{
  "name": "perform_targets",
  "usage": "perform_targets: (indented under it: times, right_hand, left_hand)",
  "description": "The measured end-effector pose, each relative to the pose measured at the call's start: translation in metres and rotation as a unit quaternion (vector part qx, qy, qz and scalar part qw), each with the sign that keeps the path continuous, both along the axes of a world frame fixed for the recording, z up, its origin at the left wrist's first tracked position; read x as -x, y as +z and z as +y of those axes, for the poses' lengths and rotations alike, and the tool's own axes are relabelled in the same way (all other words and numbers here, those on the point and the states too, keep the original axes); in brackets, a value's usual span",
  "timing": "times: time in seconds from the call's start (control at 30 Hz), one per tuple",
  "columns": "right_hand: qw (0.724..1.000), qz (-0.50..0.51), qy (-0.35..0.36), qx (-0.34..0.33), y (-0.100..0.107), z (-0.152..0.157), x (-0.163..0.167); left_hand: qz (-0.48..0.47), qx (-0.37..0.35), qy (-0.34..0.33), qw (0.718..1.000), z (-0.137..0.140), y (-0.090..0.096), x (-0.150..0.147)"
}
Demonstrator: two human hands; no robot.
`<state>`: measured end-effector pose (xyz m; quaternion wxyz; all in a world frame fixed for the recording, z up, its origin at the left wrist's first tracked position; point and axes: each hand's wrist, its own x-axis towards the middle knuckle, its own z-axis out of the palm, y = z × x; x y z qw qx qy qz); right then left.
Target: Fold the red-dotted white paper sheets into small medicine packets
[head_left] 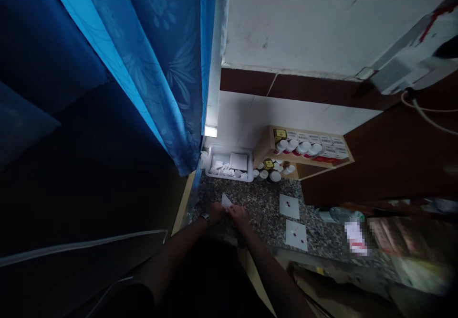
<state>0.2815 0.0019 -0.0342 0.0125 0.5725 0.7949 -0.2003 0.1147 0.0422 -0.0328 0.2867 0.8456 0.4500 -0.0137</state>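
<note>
A small folded piece of white paper (226,200) is pinched between my two hands above the speckled stone counter (263,213). My left hand (214,212) grips its left side, with a watch on the wrist. Against its lower right edge close the fingers of my right hand (239,216). To the right lie two flat white paper squares: the farther square (293,201) and the nearer square (302,229) both bear a few small red and pale pieces that look like pills. Behind my hands, a white plastic tray (229,178) holds several folded paper packets and a stack of paper.
A wooden shelf (264,148) with bottles (303,149) and small boxes (327,141) stands at the back against the wall. More bottles (275,176) are beneath it. A blue curtain (171,69) hangs at left. On the right are a clear bottle (339,214) and a pixelated item (354,237).
</note>
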Motion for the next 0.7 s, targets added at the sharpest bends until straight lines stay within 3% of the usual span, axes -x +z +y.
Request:
perform_targets:
  times: [0.1,0.2,0.47,0.7]
  right_hand:
    - [0.999,0.041,-0.007,0.019,-0.003,0.001,0.005]
    - [0.995,0.065,-0.07,0.03,-0.005,0.006,0.009]
    - [0.982,0.101,-0.147,0.056,-0.009,0.02,0.008]
    - [0.978,0.116,-0.164,0.062,-0.008,0.024,0.009]
  left_hand:
    - [-0.015,0.036,0.096,0.995,0.002,0.002,-0.004]
    - [-0.05,0.077,0.165,0.982,0.005,0.0,-0.006]
    - [-0.141,0.121,0.294,0.938,0.011,-0.005,-0.013]
    - [-0.114,0.144,0.353,0.918,0.017,-0.012,-0.022]
